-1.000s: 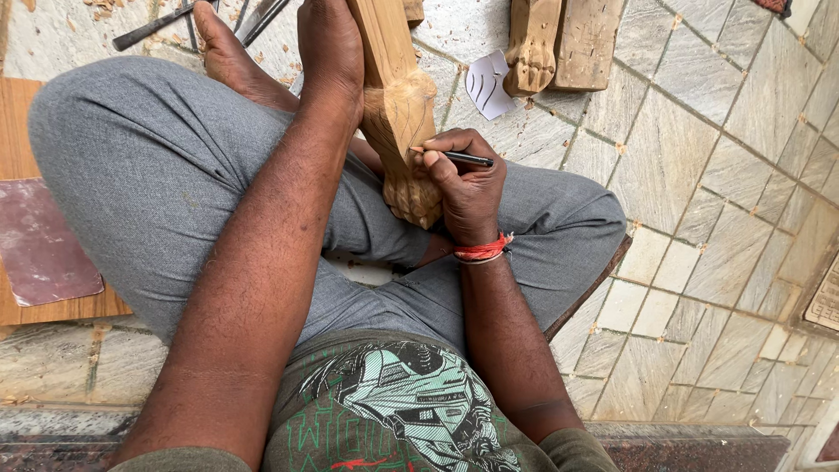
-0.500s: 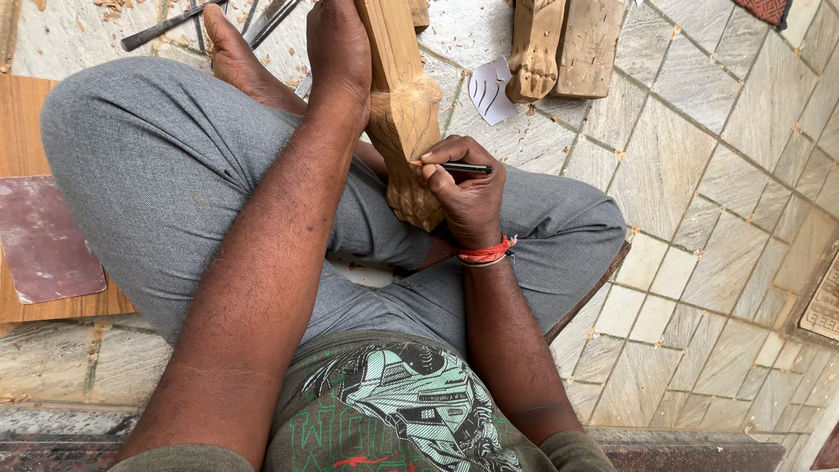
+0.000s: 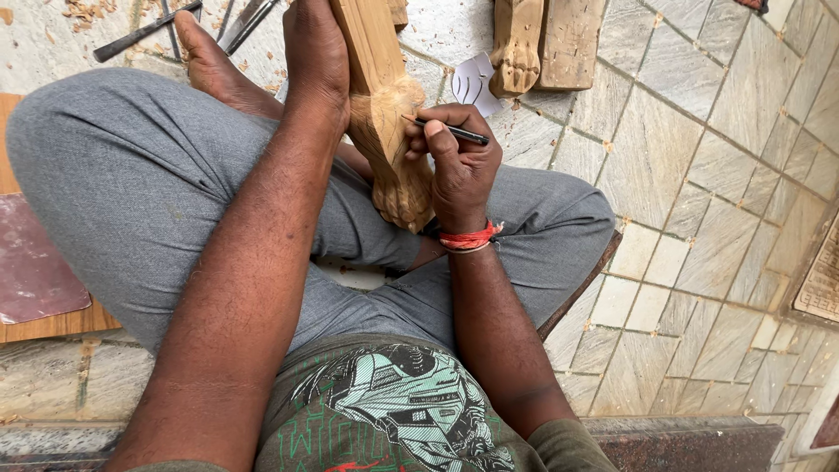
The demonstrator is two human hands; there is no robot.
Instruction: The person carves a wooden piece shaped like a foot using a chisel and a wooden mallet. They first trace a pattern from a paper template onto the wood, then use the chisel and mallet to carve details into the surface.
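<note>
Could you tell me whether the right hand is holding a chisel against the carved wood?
No, the right hand holds a dark pencil, its tip touching the carved wooden piece.

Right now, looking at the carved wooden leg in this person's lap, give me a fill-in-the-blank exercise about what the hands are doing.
1. The right hand holds a dark ____ with its tip on the carved wooden leg.
2. The left hand grips the leg's ____ part.
3. The right wrist wears a ____ thread band.

Missing words: pencil; upper; red
</note>
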